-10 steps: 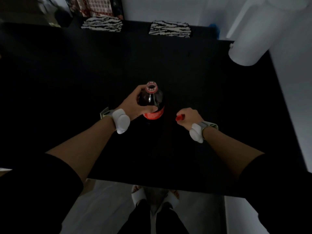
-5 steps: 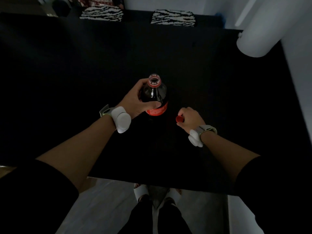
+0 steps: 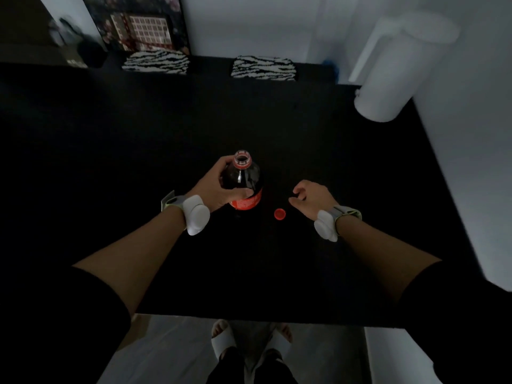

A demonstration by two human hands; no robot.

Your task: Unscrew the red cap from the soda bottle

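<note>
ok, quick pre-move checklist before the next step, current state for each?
1. Red cap off the soda bottle: ok, mouth is open.
2. Cap lying on the black table, apart from the bottle: ok.
3. Left hand gripping the bottle: ok.
4. Bottle upright: ok.
5. Right hand free of the cap: ok, fingers open, nothing held.
6. Spilled liquid on the table: cannot tell, too dark.

A black table (image 3: pixel 110 162) carries a white cylindrical container (image 3: pixel 388 87) at its far right corner, with two zebra-striped cushions (image 3: pixel 155 62) (image 3: pixel 263 68) beyond its far edge.
</note>
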